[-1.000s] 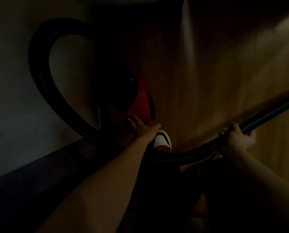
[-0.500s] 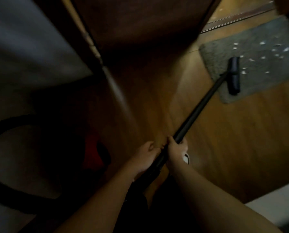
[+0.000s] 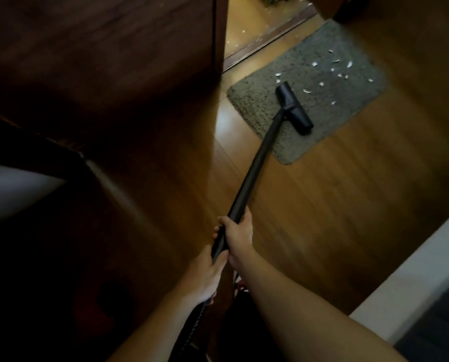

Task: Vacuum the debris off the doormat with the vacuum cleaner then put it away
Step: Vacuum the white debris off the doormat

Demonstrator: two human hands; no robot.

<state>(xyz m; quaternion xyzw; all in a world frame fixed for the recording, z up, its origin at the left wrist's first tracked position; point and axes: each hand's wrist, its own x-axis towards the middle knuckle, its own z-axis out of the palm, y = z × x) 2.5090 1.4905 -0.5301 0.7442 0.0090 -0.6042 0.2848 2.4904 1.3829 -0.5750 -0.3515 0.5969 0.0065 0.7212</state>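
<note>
Up close, the right hand (image 3: 237, 231) was wrapped tight round the long black vacuum tube (image 3: 254, 165). The left hand (image 3: 207, 278) gripped it just below, where the bumpy hose (image 3: 194, 327) began. The tube was thin, dark and straight, and it slanted down to a wide black head (image 3: 293, 108). That head sat on the fuzzy grey doormat (image 3: 257, 105), on the side nearer the person. Small white bits (image 3: 348, 64) lay scattered on the mat past the head. The mat lay on a brown wooden floor (image 3: 322, 205), near a dark wooden door (image 3: 100, 61).
</note>
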